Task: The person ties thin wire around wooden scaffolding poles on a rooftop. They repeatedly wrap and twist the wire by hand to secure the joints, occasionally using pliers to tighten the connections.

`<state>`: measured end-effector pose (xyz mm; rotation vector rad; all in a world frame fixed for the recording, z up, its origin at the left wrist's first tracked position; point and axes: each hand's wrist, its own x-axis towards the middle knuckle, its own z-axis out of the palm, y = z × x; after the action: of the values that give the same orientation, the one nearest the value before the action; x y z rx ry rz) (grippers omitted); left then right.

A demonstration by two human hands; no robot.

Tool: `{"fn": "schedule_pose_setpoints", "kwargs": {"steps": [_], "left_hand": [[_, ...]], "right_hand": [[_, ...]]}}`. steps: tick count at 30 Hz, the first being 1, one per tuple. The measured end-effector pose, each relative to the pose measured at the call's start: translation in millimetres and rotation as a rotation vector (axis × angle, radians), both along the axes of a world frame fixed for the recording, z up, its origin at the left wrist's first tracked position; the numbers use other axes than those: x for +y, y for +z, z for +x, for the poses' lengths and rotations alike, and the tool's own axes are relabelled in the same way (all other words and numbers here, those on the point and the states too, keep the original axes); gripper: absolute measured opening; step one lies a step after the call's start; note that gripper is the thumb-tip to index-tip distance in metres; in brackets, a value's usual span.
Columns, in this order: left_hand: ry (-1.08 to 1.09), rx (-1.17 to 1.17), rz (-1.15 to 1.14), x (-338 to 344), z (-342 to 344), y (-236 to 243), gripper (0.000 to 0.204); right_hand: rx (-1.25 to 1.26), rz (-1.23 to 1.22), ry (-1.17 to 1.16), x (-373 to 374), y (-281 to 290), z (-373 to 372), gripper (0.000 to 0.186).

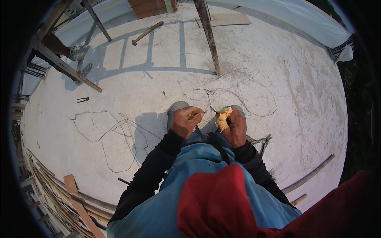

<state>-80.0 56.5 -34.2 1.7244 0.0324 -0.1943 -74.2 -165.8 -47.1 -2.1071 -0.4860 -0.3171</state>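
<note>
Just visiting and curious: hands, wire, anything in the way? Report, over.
Left hand pinched, hold unclear. Right hand curled, crumpled yellow material against it. Dark wire between them. Loose wire sprawled on floor, both sides.

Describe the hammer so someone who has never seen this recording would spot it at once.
On the pale floor, toward the top of the picture, find the ladder-shaped shadow. The hammer lies slanting at that shadow's far edge, left of the brown post. Unlike the flat board beyond the post, it has a slim wooden handle with a short head at its nearer end.
</note>
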Motion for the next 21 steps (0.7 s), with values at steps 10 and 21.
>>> {"fn": "schedule_pose_setpoints", "kwargs": {"steps": [10, 21], "left_hand": [[0.024, 0.054, -0.088, -8, 6, -8, 0.023], [0.057, 0.334, -0.425, -16, 9, 11, 0.026]], "right_hand": [[0.063, 0.075, -0.059, 12, 0, -7, 0.027], [-0.101, 0.092, -0.053, 22, 8, -4, 0.026]]}}
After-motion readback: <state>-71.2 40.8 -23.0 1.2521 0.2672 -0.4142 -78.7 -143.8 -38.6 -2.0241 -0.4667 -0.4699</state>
